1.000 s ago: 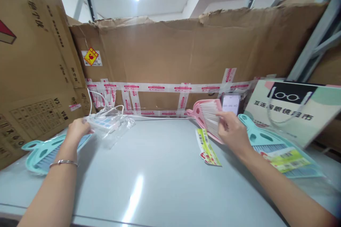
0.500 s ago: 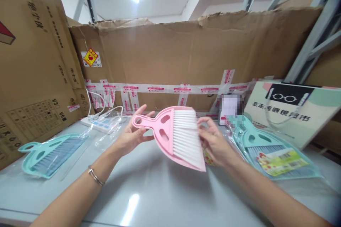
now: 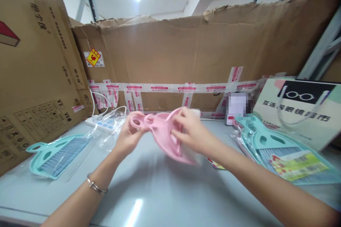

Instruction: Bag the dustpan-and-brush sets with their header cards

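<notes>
A small pink dustpan (image 3: 166,136) is held up above the table, its pink surface toward me and blurred by motion. A strip of white bristles (image 3: 195,115) from the brush with it shows at the right edge. My left hand (image 3: 129,134) is closed around the looped handle end. Gripping the wide part from the right is my right hand (image 3: 190,129), with fingers curled over the pink surface; it partly hides the brush. On the table below the right forearm lies a small colourful card (image 3: 215,164).
A teal dustpan and brush set (image 3: 60,154) in clear plastic lies at left. More teal sets (image 3: 282,142) are stacked at right, before a glasses-shop paper bag (image 3: 301,110). A white power strip (image 3: 102,124) sits at back left. Large cardboard boxes (image 3: 160,53) wall in the table.
The pink set has turned, so the white bristles that faced me are mostly out of sight. My right hand has moved left from the bristle edge onto the pink surface. The view shifted slightly.
</notes>
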A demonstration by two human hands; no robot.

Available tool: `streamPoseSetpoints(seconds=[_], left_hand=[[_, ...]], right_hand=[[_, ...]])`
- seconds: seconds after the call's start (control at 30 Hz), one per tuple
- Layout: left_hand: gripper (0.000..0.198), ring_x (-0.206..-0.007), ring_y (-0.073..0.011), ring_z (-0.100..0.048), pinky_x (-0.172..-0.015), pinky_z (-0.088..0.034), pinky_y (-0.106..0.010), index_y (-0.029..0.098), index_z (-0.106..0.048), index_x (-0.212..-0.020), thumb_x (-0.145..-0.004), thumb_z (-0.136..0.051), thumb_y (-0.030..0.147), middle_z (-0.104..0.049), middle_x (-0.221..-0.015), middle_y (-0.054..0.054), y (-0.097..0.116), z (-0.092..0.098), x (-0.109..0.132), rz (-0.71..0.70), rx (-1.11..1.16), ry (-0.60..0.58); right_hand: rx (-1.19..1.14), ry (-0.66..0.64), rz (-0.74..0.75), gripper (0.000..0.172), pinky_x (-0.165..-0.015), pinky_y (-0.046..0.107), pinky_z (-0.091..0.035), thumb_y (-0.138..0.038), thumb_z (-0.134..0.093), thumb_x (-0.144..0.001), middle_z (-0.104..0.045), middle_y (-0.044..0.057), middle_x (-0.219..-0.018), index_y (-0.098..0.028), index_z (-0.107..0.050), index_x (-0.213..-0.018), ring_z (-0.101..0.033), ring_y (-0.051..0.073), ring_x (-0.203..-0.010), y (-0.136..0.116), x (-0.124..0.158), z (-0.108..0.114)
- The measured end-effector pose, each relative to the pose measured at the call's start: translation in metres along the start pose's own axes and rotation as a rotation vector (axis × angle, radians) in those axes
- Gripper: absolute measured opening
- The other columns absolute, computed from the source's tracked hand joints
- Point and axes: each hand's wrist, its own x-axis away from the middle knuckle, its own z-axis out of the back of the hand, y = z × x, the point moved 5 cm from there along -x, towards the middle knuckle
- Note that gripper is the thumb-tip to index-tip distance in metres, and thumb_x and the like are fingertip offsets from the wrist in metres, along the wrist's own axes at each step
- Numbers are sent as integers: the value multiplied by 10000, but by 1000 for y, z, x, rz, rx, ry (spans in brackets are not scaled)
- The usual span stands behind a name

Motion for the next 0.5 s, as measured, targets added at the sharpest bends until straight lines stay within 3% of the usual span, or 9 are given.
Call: streamPoseSetpoints(seconds=[0.1,0.13,0.2,0.27,0.33,0.4,0.5], left_hand=[[303,-877,-179,-624,-719,-533,-328,209,-447,-951,-742,-621,343,-630,-956,-48,-2,44,-9,-52,-72,256],[304,-884,-178,-620,-721,-529,-321,208,-451,-943,-735,-627,341,-630,-946,-46,-1,55,-10,-93,-143,292],[297,-888,-178,-609,-704,-516,-286,198,-478,-898,-701,-663,322,-625,-917,-43,-1,62,-11,-173,-370,277],[257,-864,-179,-601,-684,-496,-266,187,-505,-848,-692,-671,305,-622,-873,-42,-4,52,-9,-249,-637,145],[164,-813,-175,-592,-684,-472,-275,181,-524,-817,-743,-617,294,-619,-832,-41,-12,32,-5,-304,-868,-75],[86,-756,-168,-572,-687,-448,-286,177,-535,-770,-809,-520,252,-608,-780,-38,-22,13,2,-324,-1062,-332],[195,-713,-164,-532,-644,-418,-275,173,-536,-724,-843,-384,147,-579,-762,-43,-32,-5,11,-236,-1276,-661]], right_hand=[[76,200,-14,94,-694,311,-374,-95,-473,-732,-456,55,-808,-162,-535,-710,-456,175,-760,24,-4,20],[136,189,11,100,-672,303,-362,-102,-465,-744,-457,56,-801,-162,-542,-718,-448,173,-741,32,-3,20],[288,33,100,114,-632,290,-328,-110,-459,-760,-475,65,-800,-160,-559,-737,-432,172,-714,43,2,6],[425,-201,172,149,-614,284,-297,-82,-447,-763,-507,75,-822,-161,-572,-746,-431,173,-713,51,11,-21],[494,-381,187,182,-607,279,-280,-58,-436,-768,-538,78,-843,-164,-582,-743,-445,172,-721,58,19,-47],[504,-460,182,192,-603,274,-278,-59,-436,-782,-560,78,-851,-164,-595,-750,-465,169,-722,62,22,-66],[494,-502,191,181,-609,271,-289,-92,-456,-800,-583,80,-839,-163,-617,-762,-491,172,-728,68,20,-83]])
